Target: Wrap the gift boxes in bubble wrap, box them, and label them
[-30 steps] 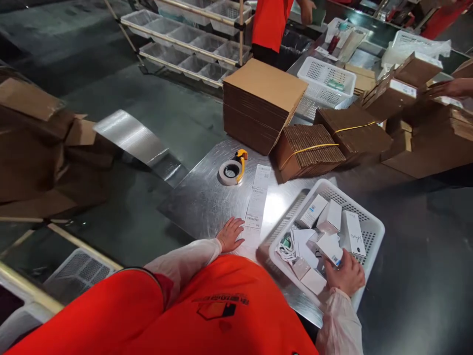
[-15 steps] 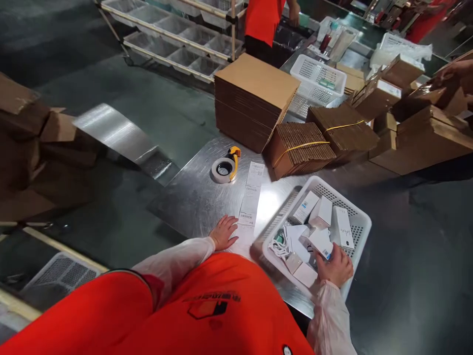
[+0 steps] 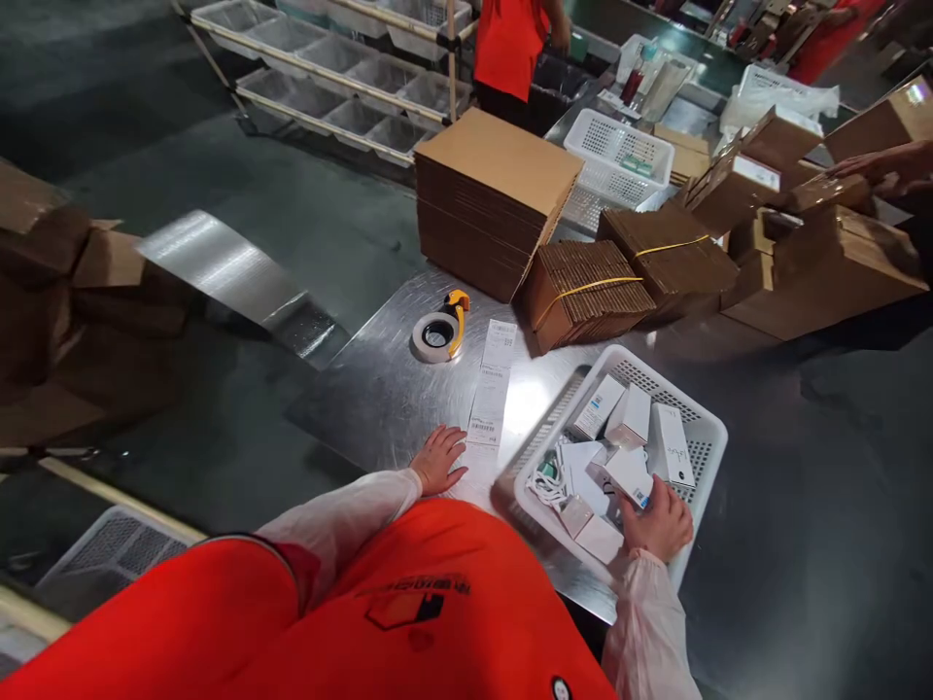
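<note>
My left hand (image 3: 438,460) rests flat on the metal table, fingers spread, beside the lower end of a strip of printed labels (image 3: 492,389). A white plastic basket (image 3: 710,465) stands to the right, holding several small white boxes and a coiled white cord (image 3: 548,486). Inside it, my right hand (image 3: 660,523) has thumb and fingers around the near end of a small white box (image 3: 628,471), which still lies among the others. A longer white box (image 3: 672,445) lies just beyond that hand. Past the strip's left side sits a tape dispenser (image 3: 440,335) with a yellow handle.
Stacked flat cartons (image 3: 496,194) and strapped cardboard bundles (image 3: 594,292) line the table's far side. Open brown boxes (image 3: 831,262) stand at right, near another person's hand (image 3: 889,165). A co-worker in red (image 3: 506,49) stands behind, by a bin rack (image 3: 350,73).
The view shifts slightly. Both my hands keep their places. At the far right, the other person's hand and the brown boxes near it have moved.
</note>
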### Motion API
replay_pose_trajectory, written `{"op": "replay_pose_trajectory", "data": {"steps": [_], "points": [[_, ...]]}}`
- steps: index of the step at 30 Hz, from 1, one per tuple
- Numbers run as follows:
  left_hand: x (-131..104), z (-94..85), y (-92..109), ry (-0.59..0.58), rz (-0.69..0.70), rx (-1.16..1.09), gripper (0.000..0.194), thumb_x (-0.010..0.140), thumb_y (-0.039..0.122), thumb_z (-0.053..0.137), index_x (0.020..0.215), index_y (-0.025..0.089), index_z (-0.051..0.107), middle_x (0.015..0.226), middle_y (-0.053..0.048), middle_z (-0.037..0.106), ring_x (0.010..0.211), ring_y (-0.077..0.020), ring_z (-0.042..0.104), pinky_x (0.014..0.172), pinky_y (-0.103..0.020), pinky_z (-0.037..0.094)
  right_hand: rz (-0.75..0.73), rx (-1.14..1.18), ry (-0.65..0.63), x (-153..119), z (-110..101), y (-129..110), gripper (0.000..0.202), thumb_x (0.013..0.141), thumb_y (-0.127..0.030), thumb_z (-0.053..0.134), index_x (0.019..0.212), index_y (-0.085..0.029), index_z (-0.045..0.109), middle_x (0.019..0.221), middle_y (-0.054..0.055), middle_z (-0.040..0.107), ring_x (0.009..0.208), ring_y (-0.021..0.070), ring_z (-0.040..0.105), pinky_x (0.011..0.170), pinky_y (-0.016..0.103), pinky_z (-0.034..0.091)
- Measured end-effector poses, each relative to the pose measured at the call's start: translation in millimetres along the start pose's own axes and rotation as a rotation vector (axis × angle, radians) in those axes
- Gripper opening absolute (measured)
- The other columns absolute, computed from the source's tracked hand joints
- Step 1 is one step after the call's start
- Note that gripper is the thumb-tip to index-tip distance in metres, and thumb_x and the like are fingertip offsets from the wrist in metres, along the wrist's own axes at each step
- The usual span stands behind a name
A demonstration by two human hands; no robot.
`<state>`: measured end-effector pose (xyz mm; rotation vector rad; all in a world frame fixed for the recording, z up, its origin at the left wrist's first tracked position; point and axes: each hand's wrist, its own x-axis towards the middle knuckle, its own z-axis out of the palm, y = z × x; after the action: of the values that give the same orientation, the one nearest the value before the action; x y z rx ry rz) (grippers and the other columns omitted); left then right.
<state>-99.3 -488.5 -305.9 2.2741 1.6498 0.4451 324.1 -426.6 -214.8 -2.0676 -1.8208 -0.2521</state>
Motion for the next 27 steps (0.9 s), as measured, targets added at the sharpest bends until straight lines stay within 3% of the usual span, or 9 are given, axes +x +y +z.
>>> {"op": "replay_pose_trajectory", "data": {"steps": [7, 27], "points": [[0.3, -0.9, 0.3, 0.0, 0.01, 0.016, 0.037, 0.087, 0.035, 0.059, 0.116, 0.013, 0.064, 0.135, -0.017, 0.057, 0.133, -0.033, 0.044, 0.119, -0.057, 0.025, 0.013, 0.006, -0.006, -1.1, -0.2, -1.0, 0.065, 0.08, -0.06, 0.053, 0.127, -0.014, 0.06, 0.12, 0.019, 0.062, 0.115, 0.0392, 0.048, 0.1, 0.056, 0.034], [0.0, 0.4, -0.3, -0.008, -0.004, 0.003, 0.037, 0.086, 0.037, 0.059, 0.117, 0.016, 0.064, 0.137, -0.015, 0.057, 0.134, -0.0324, 0.043, 0.12, -0.057, 0.025, 0.025, 0.008, 0.022, -2.1, 1.3, -0.5, 0.065, 0.078, -0.058, 0.054, 0.126, -0.016, 0.061, 0.12, 0.018, 0.063, 0.115, 0.0393, 0.05, 0.099, 0.057, 0.035]]}}
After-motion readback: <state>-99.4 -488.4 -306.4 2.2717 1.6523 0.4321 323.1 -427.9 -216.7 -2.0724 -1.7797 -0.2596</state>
